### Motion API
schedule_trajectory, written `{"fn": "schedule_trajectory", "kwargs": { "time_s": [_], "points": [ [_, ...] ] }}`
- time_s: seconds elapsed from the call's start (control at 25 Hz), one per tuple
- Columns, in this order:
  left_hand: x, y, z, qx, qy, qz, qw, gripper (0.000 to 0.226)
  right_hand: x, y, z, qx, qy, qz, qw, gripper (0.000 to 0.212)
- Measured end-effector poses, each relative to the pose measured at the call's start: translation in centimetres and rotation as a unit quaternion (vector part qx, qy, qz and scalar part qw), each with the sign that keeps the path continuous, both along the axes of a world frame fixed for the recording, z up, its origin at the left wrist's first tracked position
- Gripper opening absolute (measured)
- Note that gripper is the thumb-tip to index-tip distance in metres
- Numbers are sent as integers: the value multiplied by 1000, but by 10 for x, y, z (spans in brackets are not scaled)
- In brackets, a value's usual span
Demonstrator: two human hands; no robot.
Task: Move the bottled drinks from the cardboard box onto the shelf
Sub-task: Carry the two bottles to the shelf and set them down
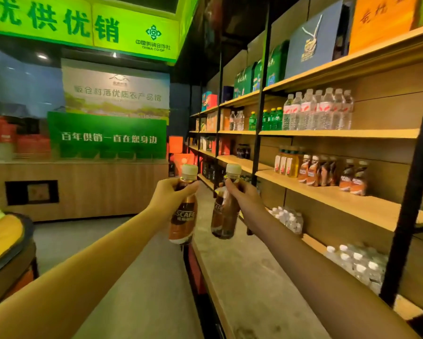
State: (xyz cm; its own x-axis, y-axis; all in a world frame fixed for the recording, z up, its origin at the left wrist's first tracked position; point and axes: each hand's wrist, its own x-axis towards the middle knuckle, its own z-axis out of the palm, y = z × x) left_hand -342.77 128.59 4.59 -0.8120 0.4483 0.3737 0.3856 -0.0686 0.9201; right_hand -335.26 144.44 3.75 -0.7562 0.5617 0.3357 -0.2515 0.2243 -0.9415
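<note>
I see my left hand [167, 193] and right hand [241, 194] each gripping a coffee bottle's neck, left bottle [183, 216] and right bottle [225, 216] hanging below curled fingers.

At the centre of the frame, the left coffee bottle [184, 217] is held in the left hand [170, 195], just beside the right coffee bottle [224, 216], which is held in the right hand [243, 195]. The shelf unit [352, 204] is set along the right. Shelved coffee bottles [310, 173] are stood on its middle board, with water bottles [318, 111] on the board above. A counter [83, 192] is placed at the left, behind the hands.

Brown coffee bottles [183, 216], cream caps; green banner [107, 135], white lettering.
</note>
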Motion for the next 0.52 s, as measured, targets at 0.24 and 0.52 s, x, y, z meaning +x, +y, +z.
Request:
{"fn": "schedule_trajectory", "kwargs": {
  "time_s": [0.24,0.52],
  "points": [
    [-120,119,-13,0,-11,-75,997,6,-104,103,-12,-8,-26,-75,997,11],
    [-232,307,-24,-15,-7,-171,985,6,-203,288,-21,12,-15,-152,988,28]
  ]
}}
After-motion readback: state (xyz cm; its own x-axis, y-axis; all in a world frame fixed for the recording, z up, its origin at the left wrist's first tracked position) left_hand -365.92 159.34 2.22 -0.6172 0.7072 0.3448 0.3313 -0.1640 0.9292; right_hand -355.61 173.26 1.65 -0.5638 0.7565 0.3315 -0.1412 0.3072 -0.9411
